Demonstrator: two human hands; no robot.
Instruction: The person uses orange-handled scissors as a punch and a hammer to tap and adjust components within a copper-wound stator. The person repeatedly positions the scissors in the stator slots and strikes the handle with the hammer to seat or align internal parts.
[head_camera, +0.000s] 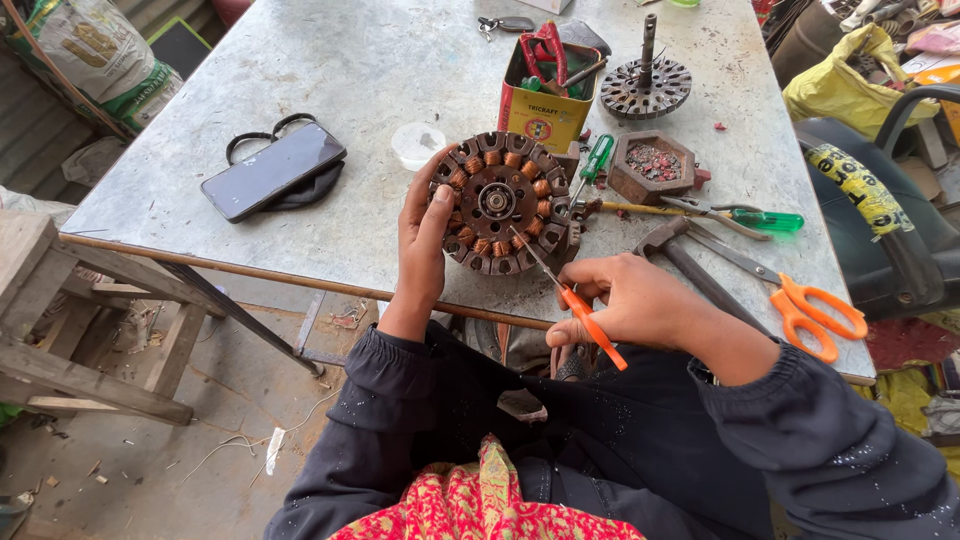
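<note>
Motor winding (503, 203) steadied at near edge of surface (330, 70).
Left hand (423, 243) clasped on its rim, bracing; right hand (628, 300) closed around orange screwdriver (570, 300), tip on coils.

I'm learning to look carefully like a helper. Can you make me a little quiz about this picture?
1. True or false: the left hand rests on the round motor part with copper coils.
2. What does the right hand hold? A) hammer B) orange-handled screwdriver C) phone
3. Fill in: the orange scissors lie on the table to the person's ____ side.

Key
1. True; it grips the part's left edge.
2. B; the orange-handled screwdriver has its tip at the coils.
3. Right, beyond the right hand.
</note>
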